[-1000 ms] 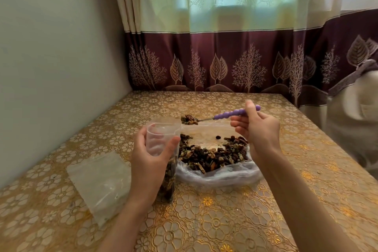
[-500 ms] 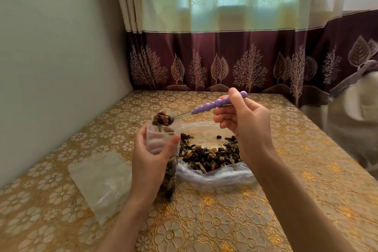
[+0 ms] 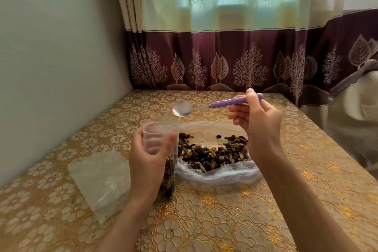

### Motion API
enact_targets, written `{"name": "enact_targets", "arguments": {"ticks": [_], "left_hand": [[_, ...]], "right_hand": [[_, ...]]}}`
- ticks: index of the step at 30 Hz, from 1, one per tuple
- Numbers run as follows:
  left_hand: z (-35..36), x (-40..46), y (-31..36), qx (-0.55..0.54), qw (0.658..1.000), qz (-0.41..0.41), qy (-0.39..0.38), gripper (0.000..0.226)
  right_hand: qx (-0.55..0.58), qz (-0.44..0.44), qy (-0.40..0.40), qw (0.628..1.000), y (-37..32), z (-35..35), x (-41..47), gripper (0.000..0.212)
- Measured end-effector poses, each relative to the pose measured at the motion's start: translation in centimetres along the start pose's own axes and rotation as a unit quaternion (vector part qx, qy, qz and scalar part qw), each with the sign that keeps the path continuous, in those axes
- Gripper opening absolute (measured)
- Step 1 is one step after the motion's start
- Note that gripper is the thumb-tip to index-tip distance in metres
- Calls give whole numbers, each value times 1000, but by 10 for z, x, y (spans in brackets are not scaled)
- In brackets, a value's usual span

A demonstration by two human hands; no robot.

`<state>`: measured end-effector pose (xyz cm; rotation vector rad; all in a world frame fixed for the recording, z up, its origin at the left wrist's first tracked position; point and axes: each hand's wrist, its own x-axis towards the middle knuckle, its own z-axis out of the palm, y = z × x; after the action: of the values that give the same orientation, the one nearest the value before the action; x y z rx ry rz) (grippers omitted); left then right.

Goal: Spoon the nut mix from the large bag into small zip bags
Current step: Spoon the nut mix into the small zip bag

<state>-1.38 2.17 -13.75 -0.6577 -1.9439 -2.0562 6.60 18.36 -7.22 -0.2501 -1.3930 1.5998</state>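
Observation:
My left hand (image 3: 147, 161) grips a small clear zip bag (image 3: 161, 135) upright on the table, its mouth held open and nuts filling its lower part. My right hand (image 3: 257, 127) pinches the purple beaded handle of a metal spoon (image 3: 225, 103). The spoon's bowl is empty and hovers just above and behind the small bag's mouth. The large clear bag (image 3: 216, 172) lies open on the table to the right of the small bag, with the dark nut mix (image 3: 210, 153) spread inside it.
Flat empty zip bags (image 3: 100, 180) lie on the gold floral tablecloth (image 3: 204, 221) left of my left hand. A wall runs along the left edge, a curtain (image 3: 225, 57) hangs behind the table, and a pale cloth-covered object (image 3: 356, 125) stands at the right.
The spoon carried a load of nuts left to the small bag's mouth. It is now empty and lifted a little above the bag. My left hand kept the bag still.

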Motion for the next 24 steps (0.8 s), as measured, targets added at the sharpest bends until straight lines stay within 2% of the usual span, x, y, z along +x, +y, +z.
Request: {"name": "enact_targets", "arguments": {"ticks": [3, 7, 11, 16, 24], "left_hand": [[0, -1, 3, 4, 1000, 4, 16, 45], [0, -1, 4, 7, 1000, 8, 16, 43], [0, -1, 3, 5, 1000, 10, 11, 48], [0, 0, 3, 8, 1000, 16, 10, 49], [1, 0, 2, 11, 1000, 22, 12, 53]], "right_hand": [[-118, -46, -12, 992, 14, -6, 2, 31], [-214, -28, -1, 976, 35, -19, 7, 32], [-211, 10, 22, 977, 47, -31, 13, 35], [-142, 116, 20, 983, 54, -39, 17, 37], [-167, 162, -28, 972, 58, -35, 16, 38]]}}
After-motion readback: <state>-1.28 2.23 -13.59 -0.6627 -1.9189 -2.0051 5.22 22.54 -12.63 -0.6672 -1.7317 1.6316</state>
